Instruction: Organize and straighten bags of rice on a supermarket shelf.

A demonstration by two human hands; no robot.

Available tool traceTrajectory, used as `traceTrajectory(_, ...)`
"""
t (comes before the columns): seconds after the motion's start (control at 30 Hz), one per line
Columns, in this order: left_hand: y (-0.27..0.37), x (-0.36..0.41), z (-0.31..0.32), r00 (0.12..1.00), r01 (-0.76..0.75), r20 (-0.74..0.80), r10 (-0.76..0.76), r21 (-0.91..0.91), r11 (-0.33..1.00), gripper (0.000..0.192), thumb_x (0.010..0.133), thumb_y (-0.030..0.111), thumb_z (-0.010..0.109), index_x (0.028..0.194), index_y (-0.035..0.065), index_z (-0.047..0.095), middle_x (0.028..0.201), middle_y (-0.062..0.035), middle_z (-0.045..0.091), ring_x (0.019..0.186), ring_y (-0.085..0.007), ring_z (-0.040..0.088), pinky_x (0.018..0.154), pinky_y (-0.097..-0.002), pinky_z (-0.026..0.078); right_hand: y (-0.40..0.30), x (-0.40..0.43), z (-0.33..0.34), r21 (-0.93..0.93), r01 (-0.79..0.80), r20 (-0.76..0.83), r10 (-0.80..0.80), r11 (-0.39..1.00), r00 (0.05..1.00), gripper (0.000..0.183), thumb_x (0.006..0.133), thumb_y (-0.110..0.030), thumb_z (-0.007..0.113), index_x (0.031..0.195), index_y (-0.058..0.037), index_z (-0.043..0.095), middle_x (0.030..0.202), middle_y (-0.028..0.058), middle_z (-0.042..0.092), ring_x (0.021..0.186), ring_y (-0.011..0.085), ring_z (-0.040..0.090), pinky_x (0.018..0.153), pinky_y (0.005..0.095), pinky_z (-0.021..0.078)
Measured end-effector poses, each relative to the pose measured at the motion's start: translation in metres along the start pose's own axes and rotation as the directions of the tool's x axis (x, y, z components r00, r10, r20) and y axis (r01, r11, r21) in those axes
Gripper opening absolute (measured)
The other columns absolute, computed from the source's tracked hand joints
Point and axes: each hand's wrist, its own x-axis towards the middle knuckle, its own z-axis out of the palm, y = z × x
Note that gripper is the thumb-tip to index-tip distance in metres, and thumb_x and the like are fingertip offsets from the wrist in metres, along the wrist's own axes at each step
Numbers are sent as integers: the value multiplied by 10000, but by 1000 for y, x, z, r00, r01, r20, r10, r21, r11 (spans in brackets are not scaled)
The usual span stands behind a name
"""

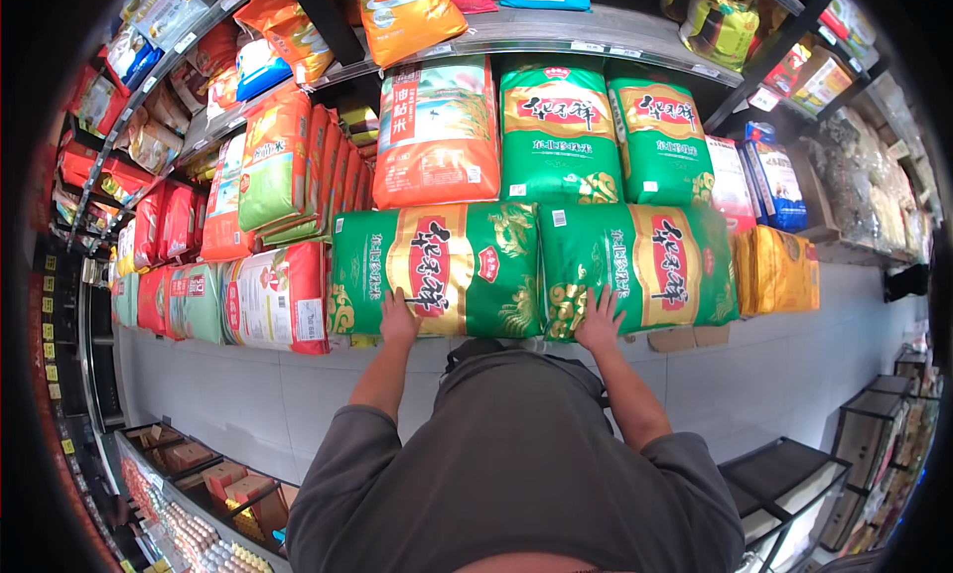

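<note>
Two large green bags of rice lie on their sides, end to end, before me. On the left green rice bag point(469, 305) rests my left hand point(400, 318), its fingers spread over the lower edge by the gold band. My right hand point(600, 321) lies with fingers apart on the lower left part of the right green rice bag point(711, 275). Neither hand grips a bag. Behind them stand two upright green rice bags point(558, 164) point(665, 152) and an orange-red rice bag point(438, 164).
Red and white rice bags point(260, 298) are stacked at the left, yellow bags point(789, 271) at the right. A shelf point(521, 33) with more bags runs above. Tiled floor point(342, 394) lies below; an egg display point(193, 525) and a black-framed stand point(782, 469) are behind me.
</note>
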Motion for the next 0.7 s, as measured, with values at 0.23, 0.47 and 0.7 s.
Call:
traceTrajectory(0.23,-5,8,-2,998,-39,-37,40,39,998,845,739,277,786,1434,138,326,1487,-190,327,1272,-370,460,941,-450,498,4,5,4,-7,5,0,-5,1000,1000,847,753,-194,594,1510,-179,215,1592,187,25,1462,413,17,1083,701,138)
traceTrajectory(0.47,-11,14,-7,999,-41,-12,41,7,999,800,724,346,777,1401,148,401,1473,-161,365,1142,-363,576,916,-447,508,4,7,5,-10,-2,1,2,1000,1000,843,750,-197,602,1504,-178,226,1590,187,33,1462,413,23,1078,701,155)
traceTrajectory(0.7,-50,23,10,987,-150,-77,141,-128,980,702,697,243,772,1330,134,488,1443,-119,422,1185,-319,551,943,-429,489,3,3,1,-23,2,12,-2,1000,1000,848,750,-210,617,1503,-177,227,1590,188,35,1461,414,30,1077,698,165)
